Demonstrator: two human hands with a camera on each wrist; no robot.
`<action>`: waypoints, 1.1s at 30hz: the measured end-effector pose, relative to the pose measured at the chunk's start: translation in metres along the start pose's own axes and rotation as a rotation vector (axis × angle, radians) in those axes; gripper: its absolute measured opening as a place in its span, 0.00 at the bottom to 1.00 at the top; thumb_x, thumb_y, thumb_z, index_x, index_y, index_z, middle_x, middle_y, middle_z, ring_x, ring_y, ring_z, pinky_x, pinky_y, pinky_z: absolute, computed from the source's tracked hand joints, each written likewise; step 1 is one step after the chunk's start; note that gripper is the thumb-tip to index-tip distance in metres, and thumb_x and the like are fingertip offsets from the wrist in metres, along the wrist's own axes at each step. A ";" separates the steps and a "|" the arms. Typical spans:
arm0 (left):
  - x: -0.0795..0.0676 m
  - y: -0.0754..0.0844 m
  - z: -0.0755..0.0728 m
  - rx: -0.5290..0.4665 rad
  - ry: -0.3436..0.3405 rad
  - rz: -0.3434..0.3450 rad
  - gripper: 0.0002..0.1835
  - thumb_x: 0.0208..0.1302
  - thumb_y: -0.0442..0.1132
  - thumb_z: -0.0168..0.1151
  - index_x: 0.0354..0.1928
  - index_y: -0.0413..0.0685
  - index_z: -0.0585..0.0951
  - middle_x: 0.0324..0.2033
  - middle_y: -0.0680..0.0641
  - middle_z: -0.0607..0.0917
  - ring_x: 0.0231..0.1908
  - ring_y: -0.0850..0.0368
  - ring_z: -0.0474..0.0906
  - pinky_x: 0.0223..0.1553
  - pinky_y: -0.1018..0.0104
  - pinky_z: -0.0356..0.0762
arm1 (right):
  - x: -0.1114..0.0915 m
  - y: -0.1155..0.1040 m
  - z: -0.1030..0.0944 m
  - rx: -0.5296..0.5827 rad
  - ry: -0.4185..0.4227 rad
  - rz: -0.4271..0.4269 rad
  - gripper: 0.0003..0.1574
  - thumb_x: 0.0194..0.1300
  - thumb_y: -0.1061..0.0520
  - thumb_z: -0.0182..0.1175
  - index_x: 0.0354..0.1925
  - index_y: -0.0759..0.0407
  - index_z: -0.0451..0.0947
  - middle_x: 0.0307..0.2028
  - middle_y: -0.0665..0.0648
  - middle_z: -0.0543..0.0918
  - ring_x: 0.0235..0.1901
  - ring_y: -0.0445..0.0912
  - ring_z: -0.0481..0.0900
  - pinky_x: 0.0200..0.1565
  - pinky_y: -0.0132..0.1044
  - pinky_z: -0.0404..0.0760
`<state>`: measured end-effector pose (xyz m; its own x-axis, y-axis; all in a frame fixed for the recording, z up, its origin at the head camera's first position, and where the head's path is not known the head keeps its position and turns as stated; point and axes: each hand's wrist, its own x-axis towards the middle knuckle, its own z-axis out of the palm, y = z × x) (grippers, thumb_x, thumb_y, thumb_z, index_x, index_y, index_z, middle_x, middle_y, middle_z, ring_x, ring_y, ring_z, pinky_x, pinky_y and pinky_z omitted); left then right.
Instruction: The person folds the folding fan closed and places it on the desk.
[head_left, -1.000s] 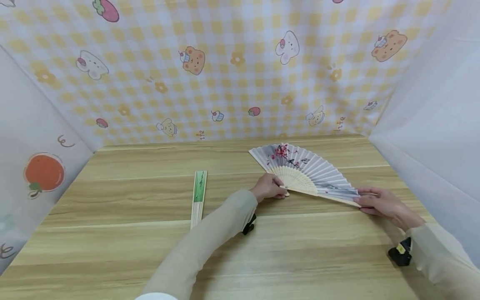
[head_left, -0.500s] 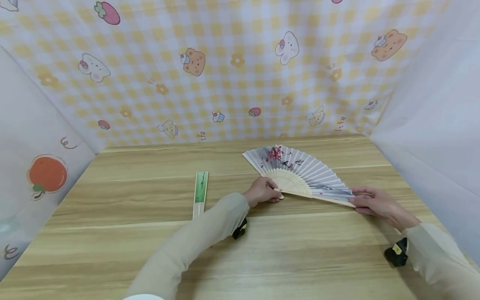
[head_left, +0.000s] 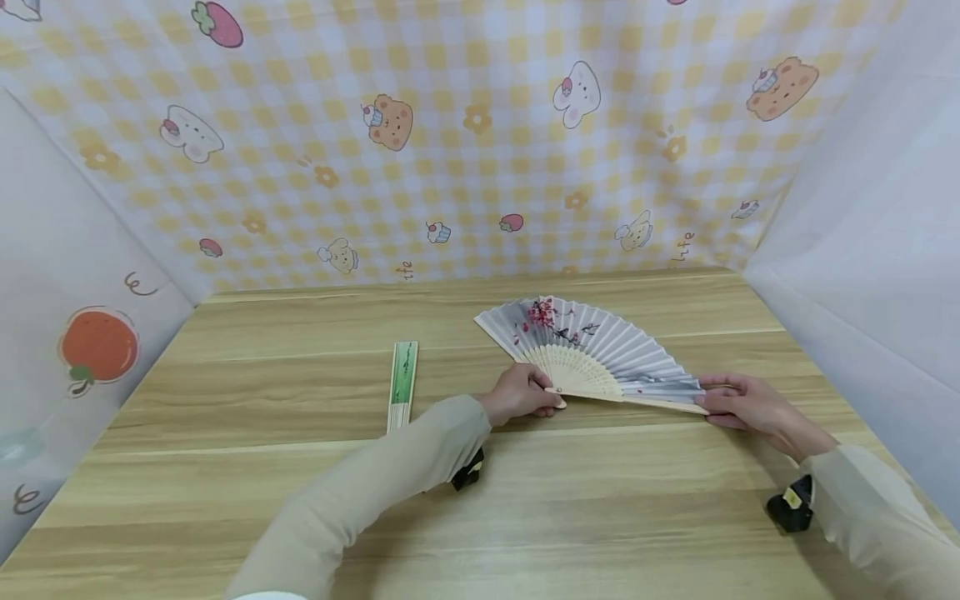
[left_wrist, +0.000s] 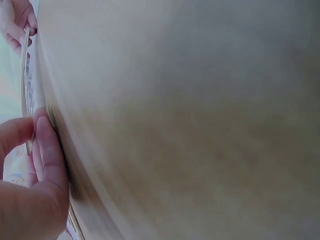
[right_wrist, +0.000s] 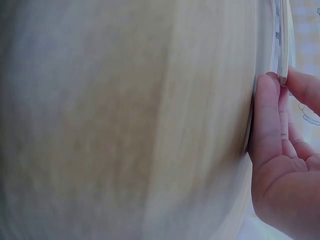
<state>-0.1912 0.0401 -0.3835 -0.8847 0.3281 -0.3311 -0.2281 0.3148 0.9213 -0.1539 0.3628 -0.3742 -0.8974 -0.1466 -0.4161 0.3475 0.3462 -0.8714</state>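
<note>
A folding fan [head_left: 592,346] lies spread out on the right half of the table, its grey-white leaf printed with red blossoms and its ribs pale. At its pivot end, my left hand [head_left: 519,393] pinches the ribs between thumb and fingers. My right hand [head_left: 753,410] pinches the outer tip of the near guard stick, thumb on top and fingers beneath, as the right wrist view also shows. A folded fan [head_left: 403,379] with a green leaf and pale sticks lies left of my left hand; its lower end is hidden by the left sleeve.
The wooden table [head_left: 247,367] ends at a yellow checked cloth [head_left: 465,167] hanging along the back. White cloth walls [head_left: 877,217] stand at the left and right. Each wrist carries a small black device [head_left: 792,505].
The spread fan has slid left and a little toward me, with my left hand moving along at its pivot. My right hand has shifted slightly left, still holding the outer tip.
</note>
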 end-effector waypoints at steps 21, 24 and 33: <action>-0.014 -0.007 0.001 -0.013 -0.040 -0.048 0.09 0.47 0.28 0.67 0.25 0.38 0.74 0.15 0.45 0.80 0.15 0.61 0.76 0.20 0.72 0.78 | 0.001 0.001 0.002 0.069 -0.021 -0.039 0.35 0.60 0.60 0.58 0.58 0.76 0.56 0.34 0.46 0.78 0.35 0.35 0.77 0.40 0.31 0.79; -0.017 -0.007 0.001 -0.022 -0.047 -0.048 0.09 0.47 0.28 0.67 0.25 0.38 0.74 0.16 0.43 0.81 0.15 0.60 0.76 0.20 0.71 0.78 | 0.001 0.001 0.003 0.065 -0.020 -0.043 0.37 0.59 0.59 0.59 0.58 0.78 0.54 0.34 0.45 0.78 0.35 0.35 0.77 0.41 0.32 0.79; -0.018 -0.009 0.005 -0.088 -0.043 -0.054 0.10 0.46 0.27 0.68 0.24 0.38 0.73 0.19 0.40 0.82 0.16 0.59 0.78 0.23 0.68 0.80 | 0.000 0.000 0.005 0.039 -0.018 -0.053 0.42 0.60 0.59 0.58 0.60 0.80 0.48 0.35 0.48 0.75 0.35 0.35 0.77 0.41 0.32 0.79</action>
<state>-0.1710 0.0360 -0.3866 -0.8522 0.3512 -0.3879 -0.3120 0.2542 0.9154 -0.1527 0.3579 -0.3752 -0.9099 -0.1807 -0.3734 0.3103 0.3011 -0.9017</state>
